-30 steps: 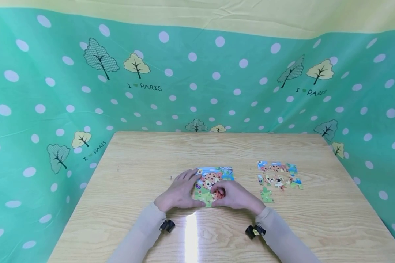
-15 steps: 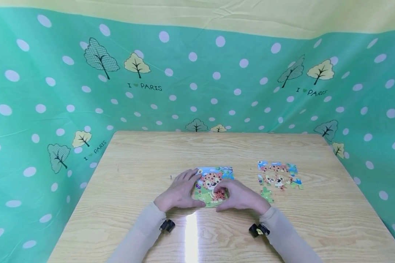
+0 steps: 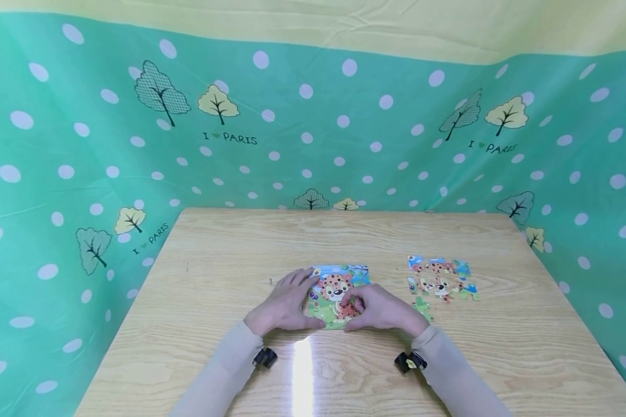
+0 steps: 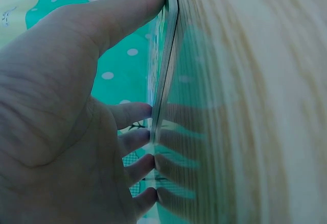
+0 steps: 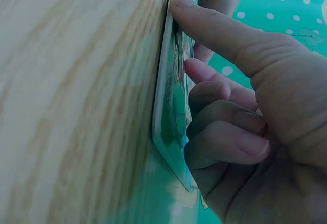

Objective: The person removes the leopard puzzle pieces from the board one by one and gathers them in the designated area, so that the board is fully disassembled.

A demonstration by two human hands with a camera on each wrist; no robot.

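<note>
A small picture puzzle board [image 3: 327,315] with a spotted leopard cub lies on the wooden table. My left hand [image 3: 287,304] steadies its left side, fingers nearly straight along the edge. The left thumb [image 4: 148,2] rests at the board's near edge. Over the board's lower right part is my right hand [image 3: 378,310]. Its thumb [image 5: 186,7] and index finger pinch at a puzzle piece [image 5: 179,55] on the board's face, while the other fingers are curled into the palm. This hand hides the lower right corner of the picture.
Several puzzle pieces [image 3: 440,285] lie to the right of the board in loose rows, showing the same leopard. A tiny bit [image 3: 271,281] lies left of the board. Behind the wooden table [image 3: 229,243] hangs a green dotted curtain [image 3: 292,156].
My right hand has moved slightly right along the board, uncovering more of the leopard's body, and has shifted little in the last half second. My left hand has stayed in place.
</note>
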